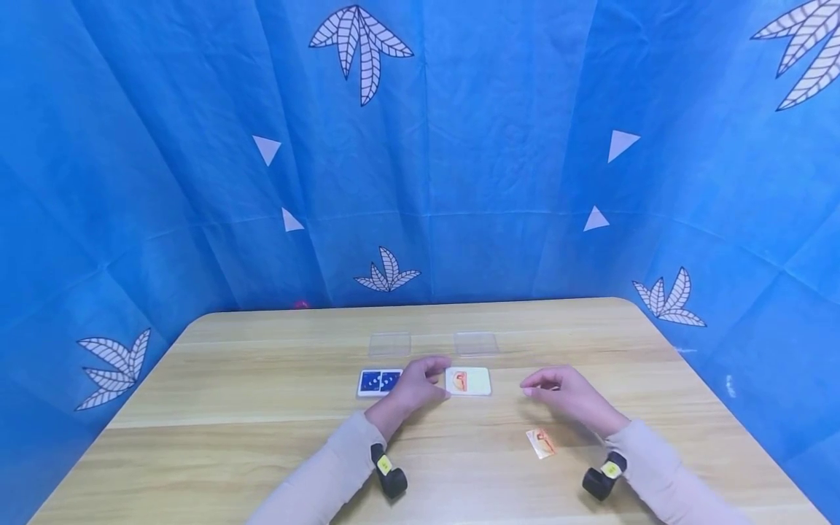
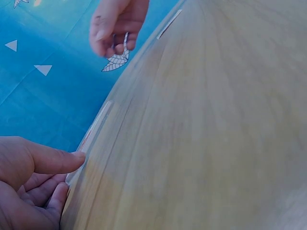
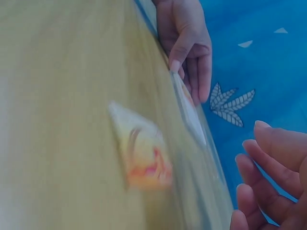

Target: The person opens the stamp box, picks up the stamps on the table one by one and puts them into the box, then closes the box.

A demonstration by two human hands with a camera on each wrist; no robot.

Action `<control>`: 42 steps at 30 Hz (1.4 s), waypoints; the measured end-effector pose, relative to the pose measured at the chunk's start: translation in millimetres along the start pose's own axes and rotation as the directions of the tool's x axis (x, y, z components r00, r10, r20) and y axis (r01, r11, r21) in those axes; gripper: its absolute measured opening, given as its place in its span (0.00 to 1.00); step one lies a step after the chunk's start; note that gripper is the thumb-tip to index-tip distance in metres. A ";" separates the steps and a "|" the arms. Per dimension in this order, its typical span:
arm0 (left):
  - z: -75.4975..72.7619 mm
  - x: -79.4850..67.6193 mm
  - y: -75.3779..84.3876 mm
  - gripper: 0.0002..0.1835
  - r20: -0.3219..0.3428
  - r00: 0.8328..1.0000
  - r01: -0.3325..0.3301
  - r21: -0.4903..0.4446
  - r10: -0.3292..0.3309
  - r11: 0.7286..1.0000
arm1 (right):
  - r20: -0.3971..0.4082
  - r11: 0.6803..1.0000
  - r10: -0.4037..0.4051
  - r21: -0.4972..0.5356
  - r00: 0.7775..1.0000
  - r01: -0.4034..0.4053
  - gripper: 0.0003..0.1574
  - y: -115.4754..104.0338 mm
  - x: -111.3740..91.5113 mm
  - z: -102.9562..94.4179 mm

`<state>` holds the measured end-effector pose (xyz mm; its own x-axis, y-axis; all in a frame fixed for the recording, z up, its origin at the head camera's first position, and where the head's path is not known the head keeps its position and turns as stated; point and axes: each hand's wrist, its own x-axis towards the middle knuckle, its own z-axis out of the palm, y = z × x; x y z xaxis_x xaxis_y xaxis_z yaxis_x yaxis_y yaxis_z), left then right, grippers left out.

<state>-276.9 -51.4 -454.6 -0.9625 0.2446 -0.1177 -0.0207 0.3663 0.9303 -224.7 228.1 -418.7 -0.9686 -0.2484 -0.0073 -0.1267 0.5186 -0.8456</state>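
Note:
My left hand (image 1: 415, 386) holds the left end of a shallow white case (image 1: 480, 380), thumb at the near corner and fingers at the far one. In the left wrist view the thumb (image 2: 67, 162) touches the case's edge. A small orange-and-white picture card lies in the case's left half; its right half shows a pale surface. Over the table to the right, my right hand (image 1: 567, 394) hovers with loosely bent fingers and nothing between them. Below it lies a loose picture card (image 1: 541, 442), blurred in the right wrist view (image 3: 146, 153).
Left of my left hand lies a second shallow case (image 1: 379, 383) with dark blue patterned cards, partly covered by the hand. Two clear plastic lids (image 1: 390, 344) lie farther back on the wooden table (image 1: 230, 379). A blue curtain (image 1: 426, 182) hangs behind the table.

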 end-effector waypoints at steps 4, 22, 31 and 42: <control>0.1 -0.5 0.0 0.32 0.002 1.000 0.006 0.009 -0.006 1.000 | 0.050 1.000 -0.028 0.002 0.998 0.028 0.18 11.5 -11.6 -8.7; -0.4 -0.8 5.6 0.32 -0.002 1.000 0.006 0.004 -0.006 1.000 | 0.166 0.975 -0.214 -0.026 0.963 0.221 0.17 32.4 -32.7 -6.3; -0.2 -0.2 2.7 0.32 -0.002 1.000 -0.010 0.010 0.010 1.000 | 0.143 0.980 -0.188 -0.029 0.972 0.194 0.16 33.1 -31.7 -4.7; -0.3 1.1 0.6 0.33 0.001 1.000 -0.014 -0.002 0.014 1.000 | 0.127 0.981 -0.190 -0.020 0.974 0.194 0.14 34.3 -31.4 -1.9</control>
<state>-278.0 -51.2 -454.0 -0.9624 0.2505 -0.1047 -0.0076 0.3606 0.9327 -199.0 255.2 -446.4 -0.8918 -0.4442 0.0856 -0.3160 0.4765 -0.8204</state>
